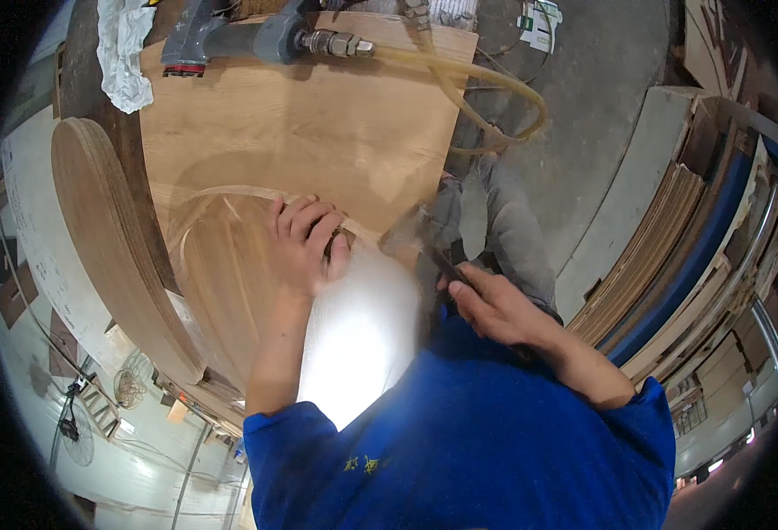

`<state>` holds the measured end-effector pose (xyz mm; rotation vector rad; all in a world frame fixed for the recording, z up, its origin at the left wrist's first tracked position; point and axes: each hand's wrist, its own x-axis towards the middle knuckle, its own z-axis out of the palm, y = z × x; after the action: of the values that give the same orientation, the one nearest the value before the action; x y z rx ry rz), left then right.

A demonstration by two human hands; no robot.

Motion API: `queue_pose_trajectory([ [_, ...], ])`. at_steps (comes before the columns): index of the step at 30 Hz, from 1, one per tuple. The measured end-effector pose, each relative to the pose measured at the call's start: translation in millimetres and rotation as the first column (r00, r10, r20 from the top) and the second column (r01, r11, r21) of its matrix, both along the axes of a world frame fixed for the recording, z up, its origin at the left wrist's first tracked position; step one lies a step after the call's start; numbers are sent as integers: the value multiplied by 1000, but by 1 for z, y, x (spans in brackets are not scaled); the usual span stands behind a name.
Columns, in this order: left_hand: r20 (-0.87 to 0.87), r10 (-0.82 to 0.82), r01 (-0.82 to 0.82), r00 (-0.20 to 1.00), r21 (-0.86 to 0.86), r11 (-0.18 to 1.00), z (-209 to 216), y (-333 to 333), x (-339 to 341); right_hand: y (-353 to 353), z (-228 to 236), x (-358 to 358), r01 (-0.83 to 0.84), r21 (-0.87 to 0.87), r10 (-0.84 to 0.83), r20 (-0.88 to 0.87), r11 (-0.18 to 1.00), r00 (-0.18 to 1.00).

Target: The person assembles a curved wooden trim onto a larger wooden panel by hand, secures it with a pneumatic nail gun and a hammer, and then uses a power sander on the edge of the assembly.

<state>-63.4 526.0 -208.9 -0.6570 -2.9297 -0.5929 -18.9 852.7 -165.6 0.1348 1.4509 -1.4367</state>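
My left hand (305, 243) lies on the rim of a round-ended wooden panel (221, 265), its fingers curled and thumb bent in. A small dark piece shows between thumb and fingers, too hidden to name. To the right, my right hand (499, 305) is wrapped round the dark handle of what looks like a hammer (442, 262). Its head, close to the panel's near right end, is smeared by motion. Under the panel is a flat wooden board (318, 124). Strong glare whitens the area below my left hand.
A grey air nail gun (256, 40) lies at the board's far side, its yellowish hose (495, 79) looping right. Crumpled white paper (124, 57) sits at far left. Curved wooden panels (110, 221) stand along the left. Stacked sheets (645, 238) are on the right.
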Motion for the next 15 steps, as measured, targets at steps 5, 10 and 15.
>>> queue_pose_trajectory([
  [5, -14, 42, -41, 999, 72, 997, -6, 0, 0, 1, -4, 5, -11, -11, 11, -63, 1000, 998],
  [10, -17, 97, -97, 995, 25, 995, -4, 5, 1, 0, -5, -8, 86, 15, -86, -25, 996, 996],
  [15, -51, 88, -87, 995, 29, 996, -2, 6, -3, -14, -11, 8, -27, 30, 31, -155, 999, 987],
])
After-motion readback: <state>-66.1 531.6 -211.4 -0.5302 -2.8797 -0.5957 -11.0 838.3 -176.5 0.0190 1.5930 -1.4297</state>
